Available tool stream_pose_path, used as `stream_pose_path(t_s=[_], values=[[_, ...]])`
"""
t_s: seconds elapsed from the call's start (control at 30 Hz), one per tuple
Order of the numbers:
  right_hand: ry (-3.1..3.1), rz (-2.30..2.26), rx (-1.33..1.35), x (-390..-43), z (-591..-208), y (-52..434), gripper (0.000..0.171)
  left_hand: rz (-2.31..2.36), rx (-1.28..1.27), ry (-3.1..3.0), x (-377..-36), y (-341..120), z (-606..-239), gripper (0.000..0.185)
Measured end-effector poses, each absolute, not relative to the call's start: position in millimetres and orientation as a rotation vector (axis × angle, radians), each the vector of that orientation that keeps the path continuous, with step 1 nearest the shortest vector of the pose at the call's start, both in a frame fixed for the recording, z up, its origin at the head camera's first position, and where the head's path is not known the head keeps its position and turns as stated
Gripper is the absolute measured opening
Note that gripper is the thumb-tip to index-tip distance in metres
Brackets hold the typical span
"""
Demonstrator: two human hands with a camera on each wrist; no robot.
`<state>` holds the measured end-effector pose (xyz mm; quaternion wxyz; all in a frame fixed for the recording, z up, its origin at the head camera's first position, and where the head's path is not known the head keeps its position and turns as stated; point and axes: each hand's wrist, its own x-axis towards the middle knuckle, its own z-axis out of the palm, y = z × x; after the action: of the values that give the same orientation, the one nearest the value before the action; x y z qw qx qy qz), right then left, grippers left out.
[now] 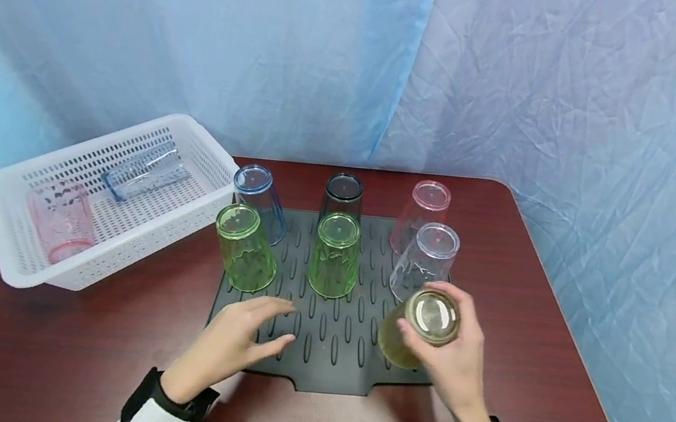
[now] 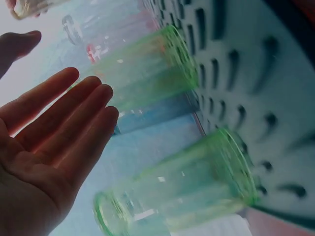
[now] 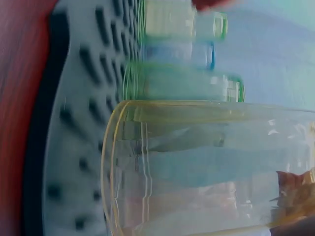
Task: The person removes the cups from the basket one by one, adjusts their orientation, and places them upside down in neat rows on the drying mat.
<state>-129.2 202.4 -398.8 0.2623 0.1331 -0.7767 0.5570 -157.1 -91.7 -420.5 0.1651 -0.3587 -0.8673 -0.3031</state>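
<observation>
My right hand grips an upside-down amber drinking glass around its base, over the front right of a grey ridged drying mat. In the right wrist view the rim of this amber glass is close to the mat; I cannot tell whether it touches. My left hand hovers over the mat's front left, fingers extended and holding nothing. Nearest to it stand two upturned green glasses. Behind the amber glass stands an upturned clear glass.
Along the mat's back are upturned blue, dark and pink glasses. At the left, a white perforated basket holds a blue-rimmed glass and a pink glass, both lying down. Everything is on a reddish-brown table.
</observation>
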Motion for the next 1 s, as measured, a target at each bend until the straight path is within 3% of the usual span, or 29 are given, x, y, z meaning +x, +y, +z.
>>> stream_pose_path(t_s=[0.23, 1.0], values=[[-2.153, 1.470, 0.213, -125, -381, 218, 0.060, -0.789, -0.909, -2.511, -150, -114, -422, 0.031], [-2.232, 1.544, 0.095, -133, -395, 221, 0.063, -0.748, -0.780, -2.489, -142, -140, -428, 0.029]])
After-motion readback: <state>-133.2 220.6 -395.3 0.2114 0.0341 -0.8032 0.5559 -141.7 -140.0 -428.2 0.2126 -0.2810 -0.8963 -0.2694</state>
